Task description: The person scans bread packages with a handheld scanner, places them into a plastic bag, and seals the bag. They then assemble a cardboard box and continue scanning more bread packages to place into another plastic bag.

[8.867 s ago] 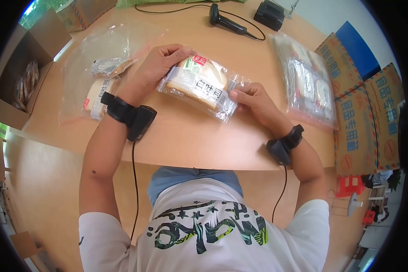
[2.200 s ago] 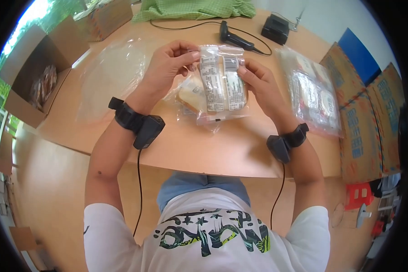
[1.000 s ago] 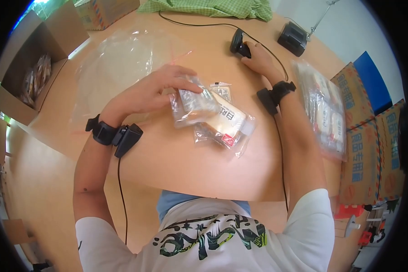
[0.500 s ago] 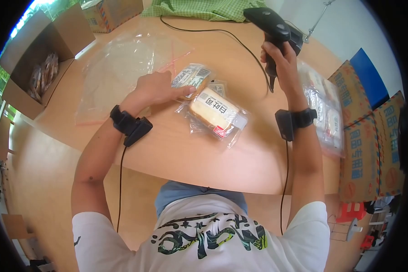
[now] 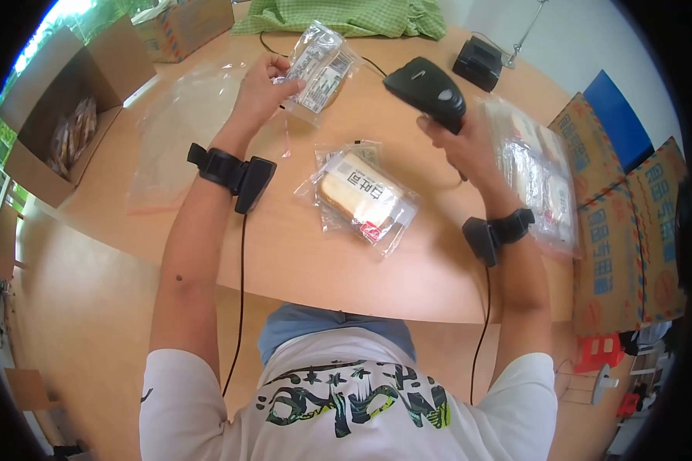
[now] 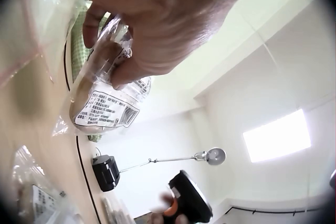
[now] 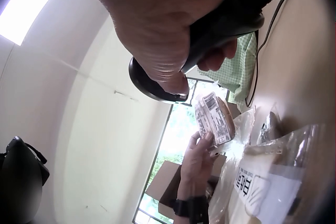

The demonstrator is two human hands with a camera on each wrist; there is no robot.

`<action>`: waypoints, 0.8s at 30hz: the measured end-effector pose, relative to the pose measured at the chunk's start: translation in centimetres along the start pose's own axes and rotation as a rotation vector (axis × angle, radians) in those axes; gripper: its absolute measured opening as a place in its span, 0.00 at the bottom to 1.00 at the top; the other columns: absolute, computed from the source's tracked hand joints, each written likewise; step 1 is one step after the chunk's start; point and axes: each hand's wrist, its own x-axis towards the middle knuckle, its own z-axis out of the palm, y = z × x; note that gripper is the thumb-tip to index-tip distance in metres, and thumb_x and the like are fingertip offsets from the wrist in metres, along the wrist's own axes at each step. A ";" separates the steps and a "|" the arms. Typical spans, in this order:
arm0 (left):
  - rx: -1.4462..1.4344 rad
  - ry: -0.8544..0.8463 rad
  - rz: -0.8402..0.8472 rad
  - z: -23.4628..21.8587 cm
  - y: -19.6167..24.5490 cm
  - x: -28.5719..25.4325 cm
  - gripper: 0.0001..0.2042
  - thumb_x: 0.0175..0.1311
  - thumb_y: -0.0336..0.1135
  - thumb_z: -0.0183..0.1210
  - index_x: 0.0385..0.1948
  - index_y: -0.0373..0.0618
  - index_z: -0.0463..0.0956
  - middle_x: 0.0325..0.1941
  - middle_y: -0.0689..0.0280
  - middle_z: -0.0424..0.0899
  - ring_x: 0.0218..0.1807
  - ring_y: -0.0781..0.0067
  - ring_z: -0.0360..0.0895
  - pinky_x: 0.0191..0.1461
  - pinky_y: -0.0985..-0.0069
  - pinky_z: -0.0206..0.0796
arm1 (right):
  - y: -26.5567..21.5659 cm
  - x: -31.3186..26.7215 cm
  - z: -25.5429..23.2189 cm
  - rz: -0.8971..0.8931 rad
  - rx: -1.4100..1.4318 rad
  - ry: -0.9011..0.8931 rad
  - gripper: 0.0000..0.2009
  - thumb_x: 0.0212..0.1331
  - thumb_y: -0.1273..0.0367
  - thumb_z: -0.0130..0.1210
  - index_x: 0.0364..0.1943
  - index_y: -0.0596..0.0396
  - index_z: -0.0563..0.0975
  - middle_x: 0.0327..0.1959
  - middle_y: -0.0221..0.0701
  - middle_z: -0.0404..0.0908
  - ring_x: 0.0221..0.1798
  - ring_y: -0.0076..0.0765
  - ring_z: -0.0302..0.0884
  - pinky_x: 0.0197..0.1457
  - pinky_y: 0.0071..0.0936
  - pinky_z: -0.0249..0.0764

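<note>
The left hand (image 5: 260, 94) pinches a clear bread packet (image 5: 318, 73) by its left side, above the far part of the table; its printed label and barcode show in the left wrist view, where the packet (image 6: 107, 109) is large. Round the handle of a black scanner (image 5: 427, 91) curl the fingers of the right hand (image 5: 469, 146), its head pointing toward the upper left. In the right wrist view the scanner (image 7: 220, 29) is near the camera. Between the forearms, a bread packet with a red mark (image 5: 363, 192) lies over another packet (image 5: 327, 157).
A flat clear bag (image 5: 181, 138) lies on the table's left, beside an open carton (image 5: 61, 165) holding packets. To the right are a bag of bread packets (image 5: 542, 173), cartons (image 5: 607, 253) and a blue panel (image 5: 621, 123). Behind are green cloth (image 5: 346, 17) and a black stand (image 5: 478, 61).
The right hand has picked up the scanner from the table and now holds it lower than half a second ago. The left hand has lifted one packet up and away from the others.
</note>
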 end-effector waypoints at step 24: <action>-0.088 -0.151 0.062 2.1 -1.4 -1.4 0.17 0.53 0.28 0.66 0.43 0.41 0.71 0.37 0.66 0.80 0.38 0.80 0.74 0.42 0.81 0.68 | 2.5 -0.8 2.7 -0.156 -0.133 -0.101 0.20 0.49 0.74 0.62 0.49 0.57 0.76 0.38 0.33 0.83 0.40 0.25 0.77 0.47 0.25 0.72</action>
